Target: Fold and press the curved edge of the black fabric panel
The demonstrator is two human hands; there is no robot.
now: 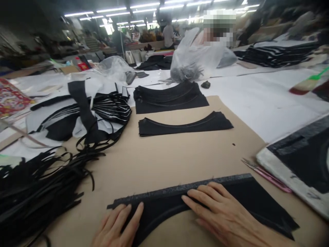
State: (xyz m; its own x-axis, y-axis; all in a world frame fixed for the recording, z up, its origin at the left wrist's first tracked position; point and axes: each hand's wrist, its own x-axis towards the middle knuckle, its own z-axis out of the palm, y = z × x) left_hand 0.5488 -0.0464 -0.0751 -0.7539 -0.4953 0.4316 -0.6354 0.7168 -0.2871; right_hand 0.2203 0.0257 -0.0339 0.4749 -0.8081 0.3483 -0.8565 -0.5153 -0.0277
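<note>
Black cloth (161, 206) flat on brown sheet (185, 157).
Left hand (119, 224) and right hand (218, 209) rest outstretched, gripping nothing, apparently steadying its far strip (174, 189).

A plastic bag (185, 61) is sitting on the white tabletop (253, 97), while a kettle (130, 58) and a red bottle (81, 64) are standing toward the back left. A green-handled brush (307, 84) is lying at the right. Ceiling lights (145, 5) are glowing above a distant person (168, 37).
</note>
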